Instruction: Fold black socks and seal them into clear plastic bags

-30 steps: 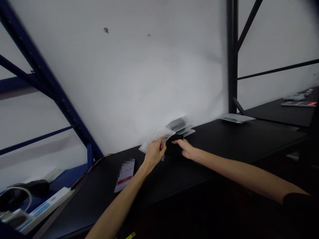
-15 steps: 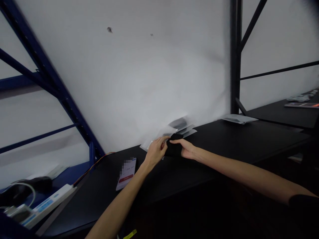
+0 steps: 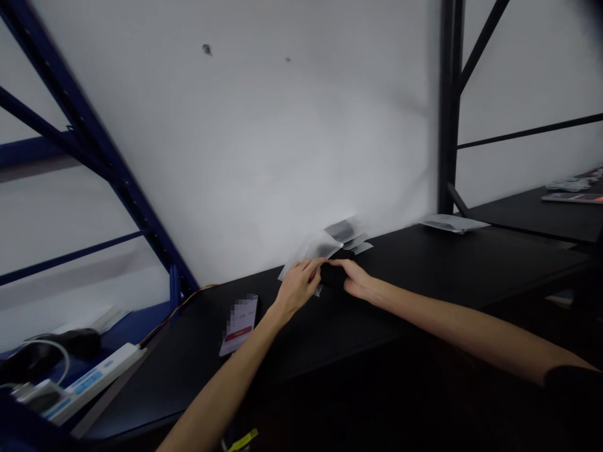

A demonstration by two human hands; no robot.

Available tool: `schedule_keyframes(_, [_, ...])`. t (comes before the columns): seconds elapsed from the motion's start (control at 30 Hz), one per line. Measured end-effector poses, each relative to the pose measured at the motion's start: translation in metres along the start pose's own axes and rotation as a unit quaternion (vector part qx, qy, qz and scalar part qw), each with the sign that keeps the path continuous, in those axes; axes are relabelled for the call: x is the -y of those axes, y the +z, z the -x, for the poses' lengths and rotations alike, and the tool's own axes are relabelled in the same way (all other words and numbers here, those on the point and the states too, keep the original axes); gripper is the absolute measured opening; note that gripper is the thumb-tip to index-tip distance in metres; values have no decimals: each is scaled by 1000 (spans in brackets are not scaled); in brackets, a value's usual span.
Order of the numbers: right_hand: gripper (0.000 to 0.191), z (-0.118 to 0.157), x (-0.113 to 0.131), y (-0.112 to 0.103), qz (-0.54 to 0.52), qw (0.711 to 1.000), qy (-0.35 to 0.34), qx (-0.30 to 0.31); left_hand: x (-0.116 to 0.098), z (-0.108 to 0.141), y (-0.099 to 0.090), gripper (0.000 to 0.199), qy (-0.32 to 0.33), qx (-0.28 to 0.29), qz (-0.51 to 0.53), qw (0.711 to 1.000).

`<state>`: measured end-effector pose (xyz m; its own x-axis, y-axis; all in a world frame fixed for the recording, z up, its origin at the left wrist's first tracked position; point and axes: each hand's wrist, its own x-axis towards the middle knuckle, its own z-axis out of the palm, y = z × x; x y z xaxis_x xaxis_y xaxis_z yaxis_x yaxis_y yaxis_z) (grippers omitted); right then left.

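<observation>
My left hand [image 3: 300,282] is closed on a translucent plastic bag [image 3: 311,246], which sticks up behind its fingers; a small corner of it shows below them. Just to the right, my right hand [image 3: 354,277] is closed on a black item [image 3: 333,275] lying between the two hands. The fingertips of both hands meet at the bag's edge. How far the black item is inside the bag cannot be made out. Behind the hands, several more flat bags [image 3: 346,230] with dark contents lie against the wall.
On the black table [image 3: 405,270], a phone [image 3: 240,323] lies left of my left forearm. A flat plastic bag [image 3: 453,223] is at the back right. A power strip [image 3: 92,383] and cables are at the lower left, beside a blue metal frame [image 3: 94,119].
My left hand and the bag have shifted slightly right, closer to my right hand. The fingertips, apart before, now meet over the black item.
</observation>
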<state>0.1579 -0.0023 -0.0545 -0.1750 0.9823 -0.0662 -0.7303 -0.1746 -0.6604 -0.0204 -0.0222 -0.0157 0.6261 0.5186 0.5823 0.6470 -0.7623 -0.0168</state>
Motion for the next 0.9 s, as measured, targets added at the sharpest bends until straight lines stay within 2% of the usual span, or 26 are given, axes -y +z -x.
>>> schedule_keyframes(0.17, [8, 8, 0, 5, -19, 997, 45, 63, 0, -1, -2, 40, -15, 13, 4, 1000])
schedule_keyframes(0.4, [25, 13, -4, 8, 19, 983, 58, 173, 7, 0, -1, 45, -25, -15, 0, 1000])
schedule_keyframes(0.47, [27, 10, -7, 6, 25, 984, 49, 168, 7, 0, -1, 47, -18, -17, -8, 1000])
schedule_keyframes(0.57, [27, 5, -10, 5, 31, 994, 10, 102, 4, 0, -2, 45, -5, -13, -5, 1000])
schedule_keyframes(0.7, [15, 4, -6, 6, 32, 997, 45, 46, 0, 0, 0, 41, 29, 11, 16, 999])
schedule_keyframes(0.8, [11, 5, -5, 8, 37, 995, 62, 69, -2, 0, 2, 39, 52, 16, 13, 998])
schedule_keyframes(0.9, [14, 4, -7, 10, 36, 991, 23, 124, -2, 1, 1, 37, 66, 12, 15, 998])
